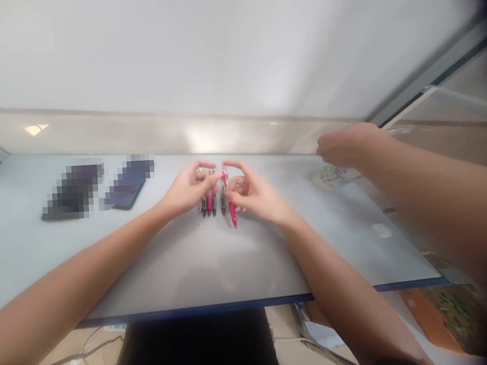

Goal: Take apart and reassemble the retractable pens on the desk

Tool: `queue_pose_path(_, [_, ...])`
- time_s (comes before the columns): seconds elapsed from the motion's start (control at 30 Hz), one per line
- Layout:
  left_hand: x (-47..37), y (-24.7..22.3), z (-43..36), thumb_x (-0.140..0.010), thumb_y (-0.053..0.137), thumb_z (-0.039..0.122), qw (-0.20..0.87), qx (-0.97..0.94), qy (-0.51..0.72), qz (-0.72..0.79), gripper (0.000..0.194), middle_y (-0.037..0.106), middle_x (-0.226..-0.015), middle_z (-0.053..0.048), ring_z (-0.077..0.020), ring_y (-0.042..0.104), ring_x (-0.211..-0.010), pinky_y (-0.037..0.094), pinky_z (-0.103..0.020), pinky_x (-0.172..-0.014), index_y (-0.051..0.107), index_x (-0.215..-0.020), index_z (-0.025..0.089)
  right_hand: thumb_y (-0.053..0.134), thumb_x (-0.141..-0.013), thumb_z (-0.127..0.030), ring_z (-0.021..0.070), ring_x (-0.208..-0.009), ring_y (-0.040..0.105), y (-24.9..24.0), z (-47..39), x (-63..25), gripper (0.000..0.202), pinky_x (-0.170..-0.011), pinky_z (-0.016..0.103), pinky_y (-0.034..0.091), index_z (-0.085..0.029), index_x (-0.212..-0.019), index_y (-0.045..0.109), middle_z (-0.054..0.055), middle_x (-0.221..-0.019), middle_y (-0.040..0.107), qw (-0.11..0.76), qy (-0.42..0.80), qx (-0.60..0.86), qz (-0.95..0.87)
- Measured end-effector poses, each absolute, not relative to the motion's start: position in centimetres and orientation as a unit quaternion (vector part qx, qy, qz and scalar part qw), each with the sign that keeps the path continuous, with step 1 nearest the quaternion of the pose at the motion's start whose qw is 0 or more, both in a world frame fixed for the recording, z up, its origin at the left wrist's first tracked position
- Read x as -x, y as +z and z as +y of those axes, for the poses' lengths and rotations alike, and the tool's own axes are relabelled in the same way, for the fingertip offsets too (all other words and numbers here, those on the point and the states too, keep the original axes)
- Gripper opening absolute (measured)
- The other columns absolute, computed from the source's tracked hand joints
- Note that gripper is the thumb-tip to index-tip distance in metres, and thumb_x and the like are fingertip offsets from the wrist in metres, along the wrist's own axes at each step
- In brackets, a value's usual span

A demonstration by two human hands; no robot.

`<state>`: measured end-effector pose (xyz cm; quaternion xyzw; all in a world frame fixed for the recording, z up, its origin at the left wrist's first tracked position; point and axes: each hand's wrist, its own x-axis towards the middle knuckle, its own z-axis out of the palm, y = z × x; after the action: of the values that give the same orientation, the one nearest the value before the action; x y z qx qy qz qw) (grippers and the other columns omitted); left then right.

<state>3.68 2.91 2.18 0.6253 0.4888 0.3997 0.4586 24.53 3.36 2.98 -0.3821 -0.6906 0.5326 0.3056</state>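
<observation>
Near the middle of the pale table, my right hand (254,195) holds a pink pen (233,214), its tip pointing toward me. A grey pen (223,202) lies just left of it. Several grey pens and another pink pen (209,204) lie side by side under and beside my left hand (190,186). The left thumb and forefinger are apart and reach toward the top of the held pen; the thumb comes close to it. Whether the left fingers touch any pen is hard to tell.
Two dark, pixelated flat objects (72,194) (129,186) lie at the left. Another person's forearm (423,178) reaches in from the right, above a clear bag-like item (335,176). A pale wall stands behind the table, whose blue edge (201,310) faces me.
</observation>
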Motion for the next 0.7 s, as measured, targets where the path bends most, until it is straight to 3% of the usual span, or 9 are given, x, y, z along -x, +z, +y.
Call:
queue_pose_path(0.17, [-4.7, 1.2, 3.6, -0.101, 0.051, 0.039, 0.289, -0.731, 0.32, 0.529, 0.023, 0.068, -0.074, -0.001, -0.0166, 0.062, -0.059, 0.045, -0.029, -0.057, 0.063, -0.095, 0.02, 0.063, -0.076, -0.019, 0.0133, -0.051, 0.059, 2.4, 4.9, -24.8, 0.071, -0.054, 0.029, 0.052, -0.027, -0.143, 0.042, -0.01, -0.068, 0.056, 0.339, 0.532, 0.43, -0.646])
queue_pose_path(0.27, [-5.7, 0.7, 4.0, -0.099, 0.051, 0.035, 0.19, -0.77, 0.255, 0.553, 0.019, 0.065, -0.066, -0.002, -0.0235, 0.067, -0.071, 0.044, -0.032, -0.061, 0.062, -0.095, 0.021, 0.061, -0.072, -0.018, 0.0126, -0.049, 0.056, 2.3, 5.9, -25.3, 0.059, -0.053, 0.029, 0.051, -0.026, -0.13, 0.048, -0.011, -0.063, 0.055, 0.35, 0.519, 0.441, -0.643])
queue_pose_path(0.37, [-6.9, 0.0, 4.6, -0.095, 0.059, 0.04, 0.111, -0.785, 0.214, 0.571, 0.02, 0.068, -0.071, -0.007, -0.0295, 0.068, -0.084, 0.046, -0.034, -0.066, 0.063, -0.093, 0.02, 0.064, -0.075, -0.022, 0.0124, -0.05, 0.055, 2.5, 7.0, -25.9, 0.051, -0.054, 0.029, 0.051, -0.025, -0.124, 0.05, -0.01, -0.063, 0.056, 0.361, 0.512, 0.438, -0.644])
queue_pose_path(0.57, [-7.6, -1.4, 5.3, -0.091, 0.065, 0.038, 0.07, -0.797, 0.204, 0.563, 0.025, 0.071, -0.087, -0.014, -0.0326, 0.067, -0.09, 0.051, -0.045, -0.085, 0.065, -0.075, 0.019, 0.069, -0.078, -0.031, 0.0108, -0.047, 0.05, 1.7, 9.2, -26.2, 0.045, -0.048, 0.027, 0.045, -0.023, -0.119, 0.052, -0.011, -0.059, 0.054, 0.343, 0.515, 0.435, -0.654])
queue_pose_path(0.7, [-7.3, -1.6, 5.3, -0.092, 0.063, 0.034, 0.079, -0.797, 0.207, 0.562, 0.025, 0.07, -0.085, -0.013, -0.0322, 0.067, -0.092, 0.05, -0.046, -0.089, 0.066, -0.072, 0.019, 0.072, -0.08, -0.036, 0.0111, -0.048, 0.053, 0.4, 9.4, -26.0, 0.057, -0.05, 0.027, 0.048, -0.023, -0.129, 0.046, -0.011, -0.064, 0.058, 0.346, 0.536, 0.416, -0.648])
